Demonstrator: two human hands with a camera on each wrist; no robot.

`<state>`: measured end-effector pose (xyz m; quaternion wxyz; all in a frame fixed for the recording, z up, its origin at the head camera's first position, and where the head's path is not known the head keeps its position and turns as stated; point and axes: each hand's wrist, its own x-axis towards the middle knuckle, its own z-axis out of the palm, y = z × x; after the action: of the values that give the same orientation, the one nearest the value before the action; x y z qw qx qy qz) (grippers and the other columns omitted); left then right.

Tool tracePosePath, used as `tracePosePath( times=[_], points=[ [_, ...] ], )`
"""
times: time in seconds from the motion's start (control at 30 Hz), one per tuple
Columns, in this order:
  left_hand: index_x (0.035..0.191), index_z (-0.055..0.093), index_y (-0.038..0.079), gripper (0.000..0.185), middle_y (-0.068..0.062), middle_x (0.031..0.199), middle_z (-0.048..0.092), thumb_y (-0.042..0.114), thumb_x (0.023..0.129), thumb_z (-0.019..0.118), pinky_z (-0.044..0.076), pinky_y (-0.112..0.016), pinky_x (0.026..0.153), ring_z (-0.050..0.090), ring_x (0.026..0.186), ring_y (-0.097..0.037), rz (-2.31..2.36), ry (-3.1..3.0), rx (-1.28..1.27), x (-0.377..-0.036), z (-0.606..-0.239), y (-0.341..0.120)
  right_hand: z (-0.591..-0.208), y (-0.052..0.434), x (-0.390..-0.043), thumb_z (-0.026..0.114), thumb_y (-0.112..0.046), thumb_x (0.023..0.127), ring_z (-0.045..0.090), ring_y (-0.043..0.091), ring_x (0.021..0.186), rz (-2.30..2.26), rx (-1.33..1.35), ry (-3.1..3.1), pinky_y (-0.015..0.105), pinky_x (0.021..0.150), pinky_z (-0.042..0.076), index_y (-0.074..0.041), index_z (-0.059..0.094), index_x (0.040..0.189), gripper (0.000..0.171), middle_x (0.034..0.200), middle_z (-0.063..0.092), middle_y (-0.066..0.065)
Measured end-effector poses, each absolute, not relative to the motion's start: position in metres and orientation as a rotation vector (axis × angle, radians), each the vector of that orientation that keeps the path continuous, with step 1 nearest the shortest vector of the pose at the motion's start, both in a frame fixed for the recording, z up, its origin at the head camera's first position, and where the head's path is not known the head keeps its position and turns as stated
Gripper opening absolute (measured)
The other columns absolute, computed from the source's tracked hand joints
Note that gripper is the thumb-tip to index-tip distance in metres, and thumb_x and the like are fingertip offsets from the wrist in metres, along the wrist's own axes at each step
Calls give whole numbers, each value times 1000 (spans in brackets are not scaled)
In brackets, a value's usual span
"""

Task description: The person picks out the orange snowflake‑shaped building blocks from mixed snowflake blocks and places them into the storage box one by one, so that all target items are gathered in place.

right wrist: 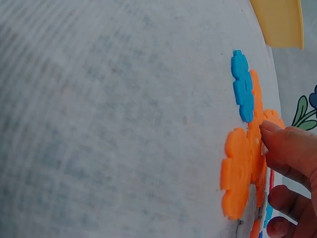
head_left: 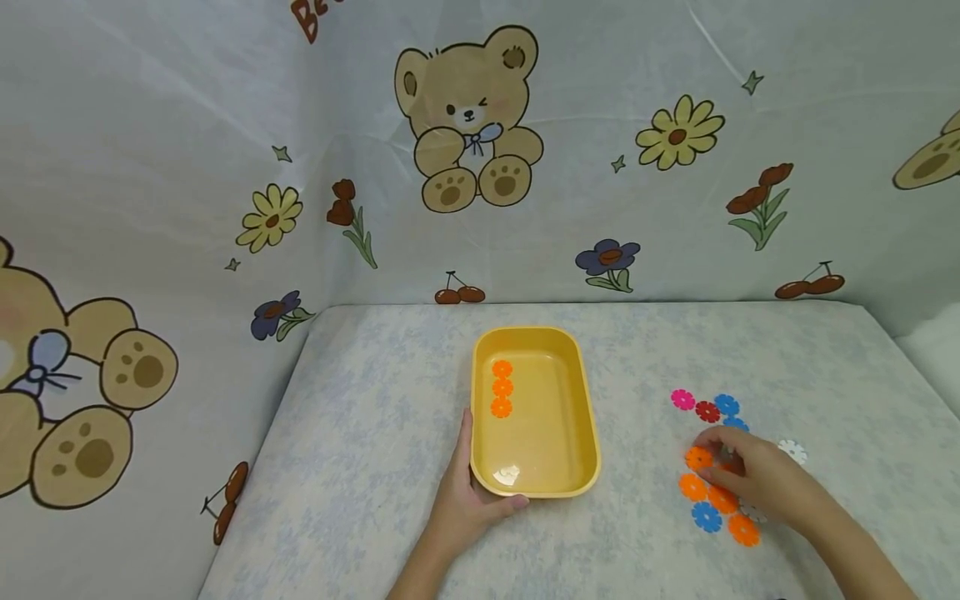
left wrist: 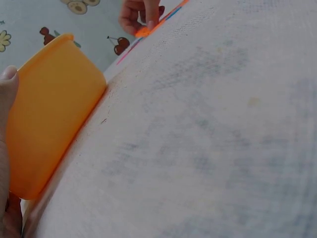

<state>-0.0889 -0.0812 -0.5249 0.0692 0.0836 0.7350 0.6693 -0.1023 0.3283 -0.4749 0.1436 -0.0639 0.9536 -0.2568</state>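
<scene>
Head view: right hand (head_left: 757,477) pinches an orange disc (head_left: 699,457) right of the tray (head_left: 592,433); light, stiff, best gripped by its edge. Left hand (head_left: 468,500) clasps the tray's corner.

Left hand (head_left: 468,500) grips the yellow tray (head_left: 588,433); right hand (head_left: 757,479) touches an orange disc (head_left: 698,457).

We're seeing even, bright, diffuse light in the head view; shadows are staying faint. A small glare spot is showing on the yellow tray (head_left: 507,475) floor, near front edge. Head view is bending at edges, wide-angle. Wrist views: tablecloth (left wrist: 208,148) weave is reading soft, and close orange pieces (right wrist: 242,173) are blurring, out of focus.
</scene>
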Motion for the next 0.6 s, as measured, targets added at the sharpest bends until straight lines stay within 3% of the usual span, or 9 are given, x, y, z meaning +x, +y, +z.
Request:
tracePosePath(
  times=[0.3,0.6],
  points=[
    [160,-7,27,128,12,167,2,20,75,89,17,-5,113,10,155,-18,2013,2225,298,-89,-525,-82,-473,330,-101,77,-32,84,47,2,71,-732,-226,2748,18,58,46,-15,69,123,43,85,59,-7],
    [161,-6,27,128,13,167,3,20,74,89,18,-6,113,10,154,-14,2018,2223,288,-88,-524,-81,-473,331,-106,78,-44,82,47,5,74,-679,-184,2753,19,58,44,-12,71,119,49,83,58,-6]
  ],
)
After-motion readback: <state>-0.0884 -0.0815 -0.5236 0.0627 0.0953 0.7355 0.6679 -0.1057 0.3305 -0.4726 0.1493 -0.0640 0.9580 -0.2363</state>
